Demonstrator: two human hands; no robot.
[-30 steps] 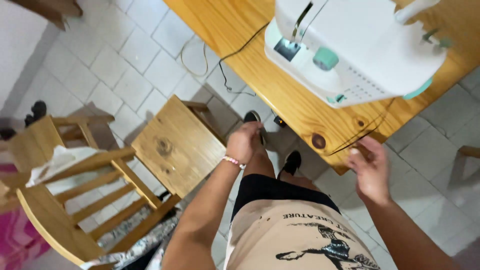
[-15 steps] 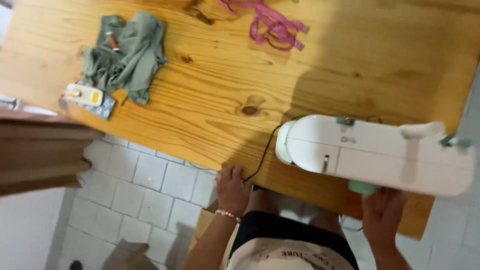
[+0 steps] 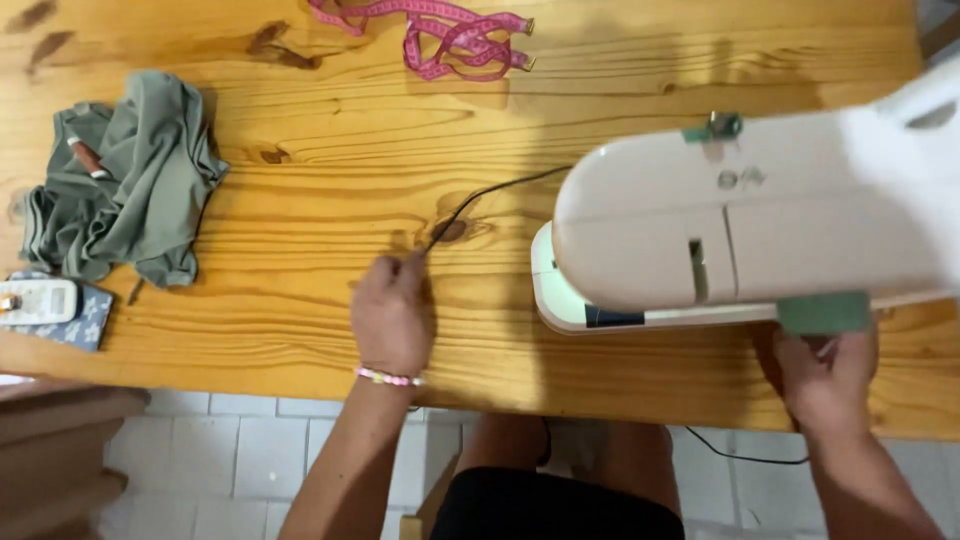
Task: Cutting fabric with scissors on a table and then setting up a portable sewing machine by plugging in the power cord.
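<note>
A white sewing machine (image 3: pixel 760 220) with green trim stands on the right of a wooden table (image 3: pixel 300 140). My left hand (image 3: pixel 392 315), with a bead bracelet at the wrist, rests on the table and pinches a thin black cord (image 3: pixel 480 200) that runs toward the machine. My right hand (image 3: pixel 828 378) is at the table's near edge, under the machine's front, fingers curled against its green front part. A crumpled grey-green cloth (image 3: pixel 125 190) lies at the left.
A pink measuring tape (image 3: pixel 440 35) lies coiled at the table's far side. A small white device (image 3: pixel 35 300) sits on a patterned blue pad (image 3: pixel 75 325) at the left edge. Below are white floor tiles (image 3: pixel 230 460) and a wooden piece (image 3: pixel 60 450) at the lower left.
The view has swung up from the floor and chairs to the tabletop and come closer. My left hand has moved from the table's edge onto the table and taken the black cord.
</note>
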